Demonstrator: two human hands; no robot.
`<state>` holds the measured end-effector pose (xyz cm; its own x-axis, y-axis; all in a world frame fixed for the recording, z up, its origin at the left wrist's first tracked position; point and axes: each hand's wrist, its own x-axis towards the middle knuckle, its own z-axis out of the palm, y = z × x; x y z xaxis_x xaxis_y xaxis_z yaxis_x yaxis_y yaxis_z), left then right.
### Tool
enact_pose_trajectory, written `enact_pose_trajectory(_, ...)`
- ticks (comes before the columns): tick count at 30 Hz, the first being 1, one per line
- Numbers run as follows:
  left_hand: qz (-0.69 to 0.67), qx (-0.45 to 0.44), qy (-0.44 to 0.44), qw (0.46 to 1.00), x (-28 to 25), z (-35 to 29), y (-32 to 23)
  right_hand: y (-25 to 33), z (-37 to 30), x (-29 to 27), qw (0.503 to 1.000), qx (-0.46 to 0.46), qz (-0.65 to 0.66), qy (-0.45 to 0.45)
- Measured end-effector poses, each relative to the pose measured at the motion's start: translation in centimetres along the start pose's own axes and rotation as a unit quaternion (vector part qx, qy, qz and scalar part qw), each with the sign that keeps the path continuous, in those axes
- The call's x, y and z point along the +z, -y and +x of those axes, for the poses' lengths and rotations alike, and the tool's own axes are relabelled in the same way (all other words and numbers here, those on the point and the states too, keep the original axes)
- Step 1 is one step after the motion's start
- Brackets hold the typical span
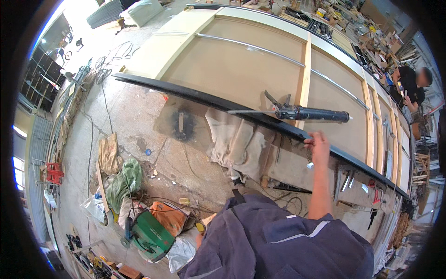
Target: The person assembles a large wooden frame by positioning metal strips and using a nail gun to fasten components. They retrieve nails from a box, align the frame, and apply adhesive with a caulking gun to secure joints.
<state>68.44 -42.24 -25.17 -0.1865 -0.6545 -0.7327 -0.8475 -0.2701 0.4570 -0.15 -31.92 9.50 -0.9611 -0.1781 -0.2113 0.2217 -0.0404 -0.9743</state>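
A large door-like panel frame (253, 63) lies before me, with a tan sheet, pale wooden slats and a black edge rail (200, 98) along its near side. My right hand (317, 145) is at this rail, its fingers curled over the edge. Just beyond it, a black caulking gun (316, 114) rests across the rail and the panel, its rod pointing left. Only a sliver of my left hand (199, 240) shows beside my body, low down; its fingers are hidden. Right by it is a small yellow-and-black object (200, 227), and I cannot tell whether the hand holds it.
Beige cloth (234, 139) hangs under the rail. On the floor at lower left are a green case (152, 236), an orange bag (168, 217), a green sack (123, 181) and cables. Another person (411, 88) works at the far right. Tools and timber crowd the far bench.
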Motion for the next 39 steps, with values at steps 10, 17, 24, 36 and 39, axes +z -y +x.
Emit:
enact_pose_trajectory(10,0.002,0.031,-0.054,0.998,-5.7,-1.3,-20.7,0.3,10.5,-3.2,0.971,0.136,0.153,-0.121)
enact_pose_trajectory(17,0.02,0.064,-0.103,0.992,-8.1,2.7,-22.8,-1.7,13.5,-1.1,0.966,0.132,0.15,-0.166)
enact_pose_trajectory(24,0.022,0.093,-0.045,0.994,-12.9,7.8,-22.6,-4.1,13.6,-2.1,0.959,0.052,0.237,-0.144)
enact_pose_trajectory(36,-0.043,0.033,0.032,0.998,-16.3,8.5,-28.3,-3.2,13.2,0.4,0.956,0.013,0.252,-0.151)
enact_pose_trajectory(39,0.018,0.047,-0.011,0.999,-15.3,8.8,-24.7,-4.1,13.7,-1.3,0.962,0.05,0.224,-0.147)
